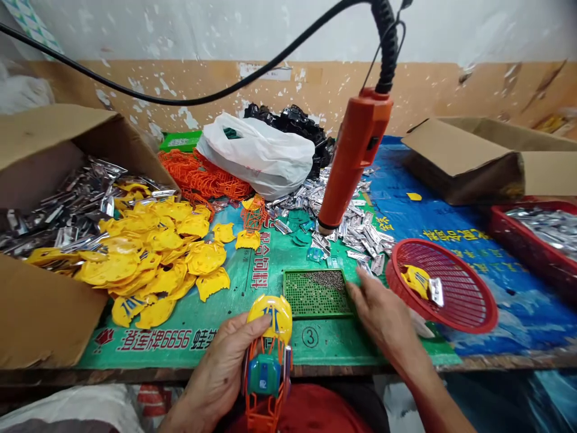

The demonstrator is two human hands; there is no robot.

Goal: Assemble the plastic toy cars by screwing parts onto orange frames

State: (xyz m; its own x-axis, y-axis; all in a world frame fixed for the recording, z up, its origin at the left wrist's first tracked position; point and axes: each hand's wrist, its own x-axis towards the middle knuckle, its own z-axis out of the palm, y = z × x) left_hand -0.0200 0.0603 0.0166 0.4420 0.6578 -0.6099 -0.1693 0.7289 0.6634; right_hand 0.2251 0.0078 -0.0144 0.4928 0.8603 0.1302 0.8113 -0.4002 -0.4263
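My left hand (220, 367) grips a plastic toy assembly (268, 355) near the table's front edge. The assembly has an orange lattice frame, a teal block and a yellow cap with blue markings. My right hand (383, 307) lies with fingers spread against the right edge of a green tray (315, 293), which holds many small dark screws. An orange electric screwdriver (356, 156) hangs from a coiled black cable above the table, clear of both hands.
Yellow plastic shells (148, 258) lie heaped at left beside an open cardboard box (58, 162) of silver packets. Behind them are orange frames (202, 174), a white bag (256, 156) and black parts. Silver packets (356, 234) are scattered centre. A round red basket (444, 285) and red crate (536, 234) stand right.
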